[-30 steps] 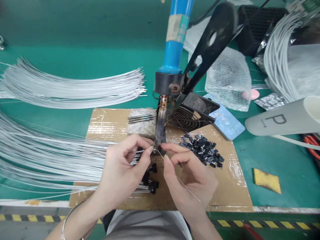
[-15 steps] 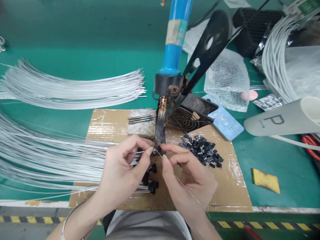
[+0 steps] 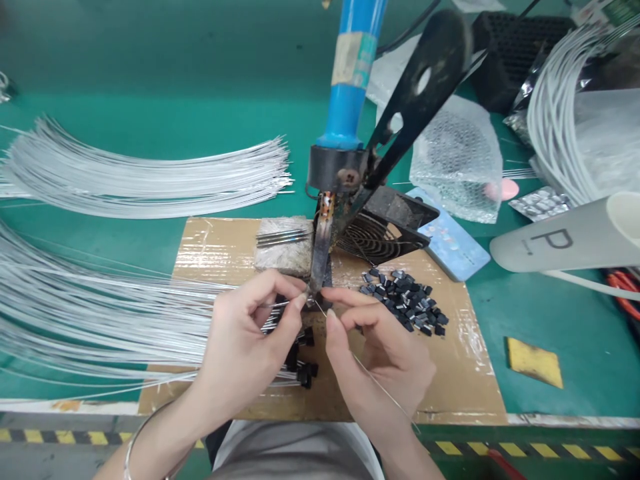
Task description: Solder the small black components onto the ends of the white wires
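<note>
At the near edge of the bench, the left hand (image 3: 245, 340) pinches a pale wire (image 3: 280, 304) between thumb and forefinger, while the right hand (image 3: 385, 353) has its thumb and fingers closed on a thin silvery wire (image 3: 385, 388) that trails back over the palm. Both wires meet just under the soldering iron's tip (image 3: 320, 267) — the joint is too small to make out.

Beneath lies a cardboard sheet (image 3: 465, 387), bearing loose black connectors (image 3: 405, 300) on the right and wires with black ends (image 3: 305, 375) beside the left hand. A yellow sponge (image 3: 534, 362) sits farther right.

Beyond it is a white cup (image 3: 555, 240), its mouth facing right; its contents are hidden. Past a black fan (image 3: 380, 237) and a blue box (image 3: 453, 243) lies a bubble-wrap bag (image 3: 455, 147) — a pink object (image 3: 507, 189) shows at its edge, whether inside or under I cannot tell. Grey coiled wires (image 3: 555, 113) lie against a clear plastic bag (image 3: 610, 133).
</note>
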Tool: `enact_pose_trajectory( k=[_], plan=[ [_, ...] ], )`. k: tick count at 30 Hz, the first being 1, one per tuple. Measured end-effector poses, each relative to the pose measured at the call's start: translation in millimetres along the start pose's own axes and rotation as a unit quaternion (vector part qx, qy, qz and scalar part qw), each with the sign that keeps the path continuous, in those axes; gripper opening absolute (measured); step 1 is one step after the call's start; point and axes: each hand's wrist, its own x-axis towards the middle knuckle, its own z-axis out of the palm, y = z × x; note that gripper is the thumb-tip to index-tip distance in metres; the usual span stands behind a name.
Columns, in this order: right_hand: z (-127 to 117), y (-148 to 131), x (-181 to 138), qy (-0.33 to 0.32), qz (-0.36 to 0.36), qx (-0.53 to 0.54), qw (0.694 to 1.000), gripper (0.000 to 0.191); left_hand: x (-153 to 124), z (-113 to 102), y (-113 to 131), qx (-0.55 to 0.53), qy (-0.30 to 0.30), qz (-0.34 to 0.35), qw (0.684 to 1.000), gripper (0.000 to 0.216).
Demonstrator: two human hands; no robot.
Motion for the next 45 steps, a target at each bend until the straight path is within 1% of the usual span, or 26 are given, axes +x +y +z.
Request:
enact_pose_trajectory(
  k=[13, 23, 31, 40, 45],
  plan=[
    [2.3, -0.3, 1.9, 0.01, -0.021, -0.01, 1.0, 0.021, -1.5, -1.2, 0.9, 0.01, -0.004, -0.001, 1.0, 0.013],
    [3.9, -0.1, 0.8, 0.017, -0.016, -0.016, 1.0, 0.021, -3.6, -2.7, 0.8, 0.02, -0.003, 0.007, 1.0, 0.013],
    [5.5, 0.9, 0.1, 0.026, -0.04, -0.023, 0.999, 0.019, -2.8, -1.9, -0.1, 0.022, 0.001, 0.019, 1.0, 0.014],
    [4.4, -0.1, -0.7, 0.021, -0.04, -0.018, 0.999, 0.02, -2.8, -1.0, 1.5, 0.028, 0.004, 0.018, 0.999, 0.013],
    [6.4, 1.3, -0.1, 0.023, -0.051, -0.029, 0.998, 0.021, -1.7, -1.8, 1.1, 0.04, -0.006, 0.012, 0.999, 0.014]
  ],
)
